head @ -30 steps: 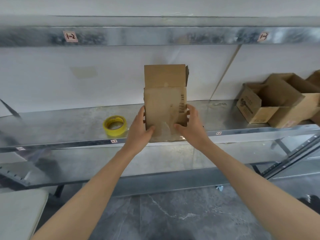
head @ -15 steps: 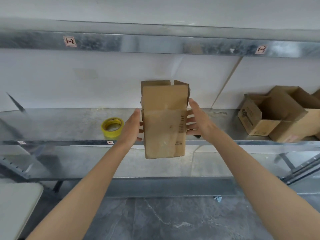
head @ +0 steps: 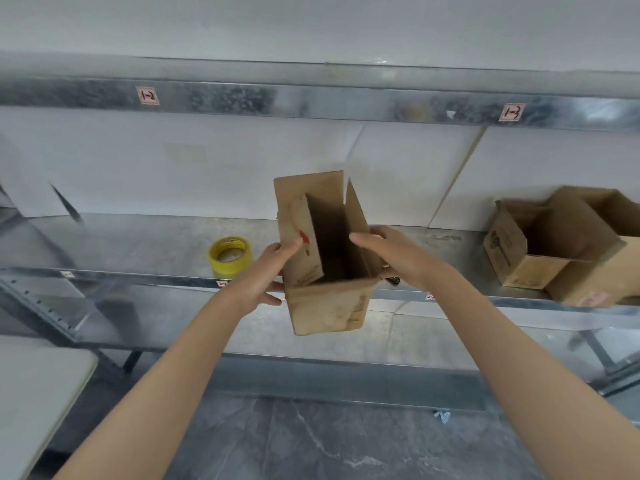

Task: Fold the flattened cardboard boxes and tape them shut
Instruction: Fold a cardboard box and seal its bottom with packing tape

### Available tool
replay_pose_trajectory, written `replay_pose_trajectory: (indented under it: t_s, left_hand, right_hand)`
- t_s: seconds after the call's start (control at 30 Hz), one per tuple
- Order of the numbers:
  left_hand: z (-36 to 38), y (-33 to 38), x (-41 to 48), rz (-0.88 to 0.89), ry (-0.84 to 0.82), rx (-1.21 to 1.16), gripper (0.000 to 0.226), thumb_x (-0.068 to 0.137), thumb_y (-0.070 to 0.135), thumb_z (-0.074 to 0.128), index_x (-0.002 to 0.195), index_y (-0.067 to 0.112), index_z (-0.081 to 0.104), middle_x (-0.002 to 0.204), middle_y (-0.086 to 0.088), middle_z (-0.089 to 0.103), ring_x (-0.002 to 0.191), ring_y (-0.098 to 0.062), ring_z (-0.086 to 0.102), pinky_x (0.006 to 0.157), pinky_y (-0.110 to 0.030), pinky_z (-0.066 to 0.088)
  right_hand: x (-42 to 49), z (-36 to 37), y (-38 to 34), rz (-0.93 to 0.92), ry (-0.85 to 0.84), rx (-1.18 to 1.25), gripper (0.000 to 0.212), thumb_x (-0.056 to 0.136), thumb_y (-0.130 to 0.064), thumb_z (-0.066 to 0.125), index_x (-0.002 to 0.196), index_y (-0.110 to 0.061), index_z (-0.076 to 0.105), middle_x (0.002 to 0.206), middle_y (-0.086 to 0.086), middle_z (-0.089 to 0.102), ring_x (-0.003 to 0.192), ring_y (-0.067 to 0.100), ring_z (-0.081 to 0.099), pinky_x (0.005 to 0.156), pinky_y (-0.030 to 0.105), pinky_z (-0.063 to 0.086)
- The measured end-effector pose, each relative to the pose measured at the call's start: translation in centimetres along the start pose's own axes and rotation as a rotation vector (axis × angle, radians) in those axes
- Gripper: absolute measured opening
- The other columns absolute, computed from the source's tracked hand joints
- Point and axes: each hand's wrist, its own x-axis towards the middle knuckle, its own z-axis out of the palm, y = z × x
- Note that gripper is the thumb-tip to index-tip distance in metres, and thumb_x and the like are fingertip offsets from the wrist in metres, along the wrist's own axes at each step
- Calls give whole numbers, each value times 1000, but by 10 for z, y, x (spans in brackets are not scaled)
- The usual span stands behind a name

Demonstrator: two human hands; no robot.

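Box (head: 327,306) lifted open before grey metal shelf (head: 138,245).

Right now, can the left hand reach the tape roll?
Probably yes: the tape roll sits on the shelf just left of the left hand, nothing between. That hand grips the box, though.

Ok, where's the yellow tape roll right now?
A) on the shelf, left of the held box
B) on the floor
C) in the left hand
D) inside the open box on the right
A: the tape roll sits on the shelf, left of the box that the left hand and right hand hold.
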Motion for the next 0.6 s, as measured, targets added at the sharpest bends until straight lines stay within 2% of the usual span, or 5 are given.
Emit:
replay_pose_trajectory:
  t_s: [0.13, 0.27, 0.37, 0.47, 0.6]
  left_hand:
    - [12, 7, 2, 85, 116, 33, 87, 77, 58, 65, 146, 33, 17, 140, 1, 46, 119, -26, 53, 94, -50, 49]
    - [21, 15, 6, 193, 202, 341, 89, 76, 52, 70, 146, 30, 18, 145, -4, 39, 128, -28, 43, 99, -42, 44]
    - [19, 13, 7, 229, 199, 461, 83, 78, 47, 69, 144, 30, 22, 138, -8, 44, 120, -29, 48, 95, -42, 45]
    - [8, 15, 4, 262, 175, 461, 68, 87, 38, 55, 146, 32, 21, 129, -5, 51, 112, -27, 52, 88, -36, 45]
    - [-9, 19, -4, 381, 231, 480, 58, 93, 27, 43, 146, 39, 20, 93, 2, 57, 81, -18, 58, 81, -39, 53]
  right_hand:
    - [-3, 2, -2, -161, 174, -167, 58, 91, -8, 53, 142, -27, 33, 113, 4, 63, 101, 26, 62, 87, 40, 55]
    - [-8, 7, 2, -274, 255, -315, 64, 91, -4, 49, 144, -35, 31, 126, -3, 57, 110, 17, 56, 70, 14, 45]
    - [-11, 10, 6, -273, 358, -403, 54, 93, -1, 47, 141, -26, 41, 141, -2, 48, 123, 19, 50, 83, 18, 43]
    - [-11, 9, 9, -257, 432, -410, 48, 93, 4, 45, 135, -18, 50, 139, 0, 51, 127, 19, 47, 92, 18, 40]
    - [-14, 7, 10, -236, 516, -355, 47, 93, 4, 44, 135, -16, 50, 139, 3, 50, 126, 20, 47, 96, 25, 44]
